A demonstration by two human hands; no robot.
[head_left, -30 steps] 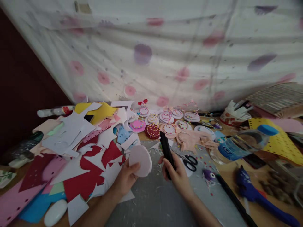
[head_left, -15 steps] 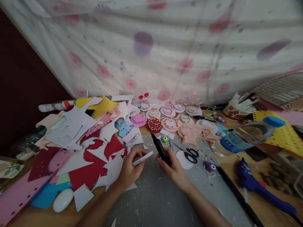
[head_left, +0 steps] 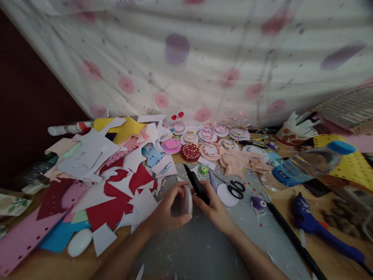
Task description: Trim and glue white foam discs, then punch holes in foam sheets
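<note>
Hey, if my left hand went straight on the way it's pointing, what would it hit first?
Probably the black tool in your right hand, just past the white disc your left hand holds, though depth is unclear.

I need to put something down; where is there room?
The near grey mat, between left forearm and right forearm, is open except for white shreds; another patch lies between right forearm and black rod. Paper scraps crowd the left, beaded discs the far side.

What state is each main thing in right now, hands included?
left hand: gripping white disc
white disc: held, seen nearly edge-on
right hand: gripping black tool
black tool: held, tip pointing forward
scissors: lying down, unheld
bottle: capped
glue gun: lying down, unheld
cup: uncovered, things inside
</note>
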